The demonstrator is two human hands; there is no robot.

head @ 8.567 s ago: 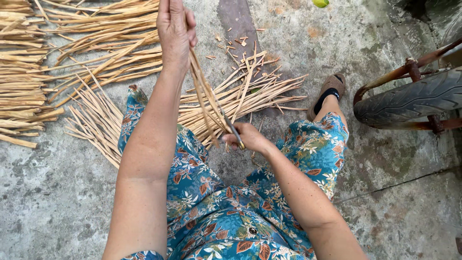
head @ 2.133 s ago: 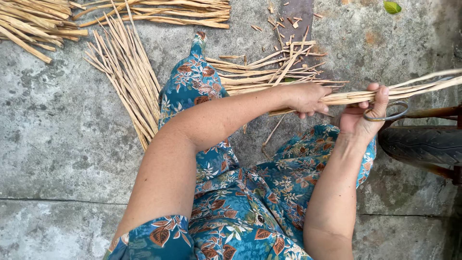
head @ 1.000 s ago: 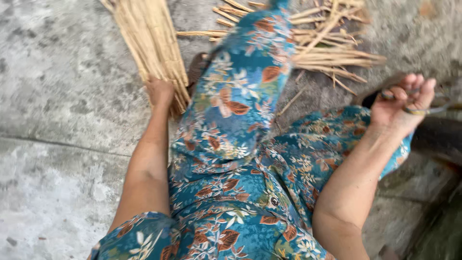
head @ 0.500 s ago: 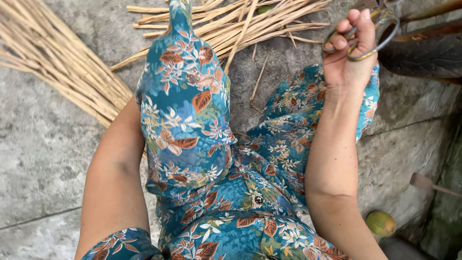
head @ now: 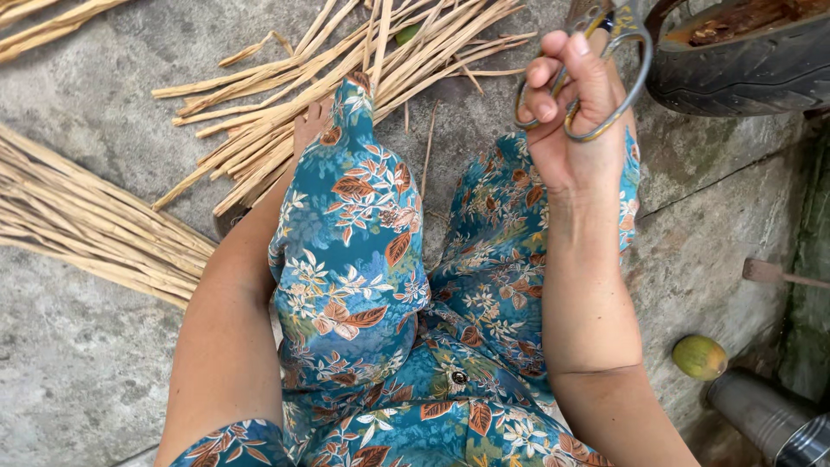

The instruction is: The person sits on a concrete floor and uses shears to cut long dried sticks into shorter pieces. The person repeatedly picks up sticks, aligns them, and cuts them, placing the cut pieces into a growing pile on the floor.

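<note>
The left hand (head: 309,130) is mostly hidden behind the knee (head: 354,164), and the scissors' (head: 605,60) blades are cut off by the top edge.

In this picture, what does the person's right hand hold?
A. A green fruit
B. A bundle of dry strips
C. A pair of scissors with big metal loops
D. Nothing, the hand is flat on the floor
C: the right hand is raised with its fingers through the metal loop handles of the scissors; the dry strips and the green fruit lie apart on the concrete floor.
</note>
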